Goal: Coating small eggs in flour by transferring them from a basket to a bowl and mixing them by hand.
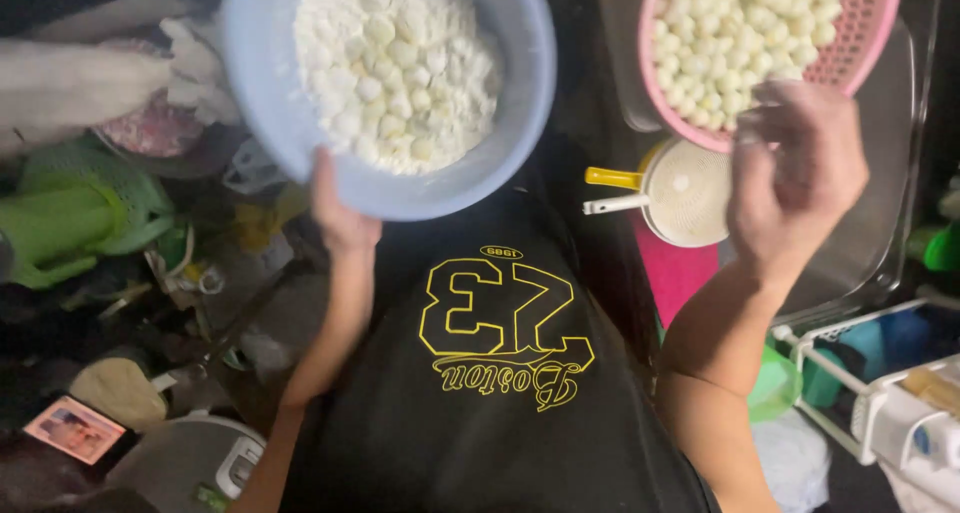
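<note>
1. Spillage risk: the round pale-blue plastic bowl [390, 93] is carried on the left hand [340, 213] alone, gripped at its near rim and tipped slightly toward the person. As I judge it, a slip of that one-point grip would drop loose white powder onto the black printed shirt [490, 373] and the cluttered floor area below.
2. Transfer risk: the right hand [800, 173] hovers at the near rim of the round pink perforated plastic basket [860, 43], fingers curled together as if pinching a piece; whether anything is held cannot be told. A ball could probably fall between the two containers in crossing.
3. Blue bowl, contents: heap of white powder with many small white balls [390, 73] half buried in it. Held at upper centre of view, clear of any worktop.
4. Pink basket, contents: small pale uncoated balls [740, 23], piled near full. It rests over a clear plastic tray [880, 223] at upper right.
5. Small round white pot with yellow handle [685, 193]: just beside the basket; a pale, whitish content with one ball in it.
6. White wire rack [870, 383]: lower right, holding packages.
</note>
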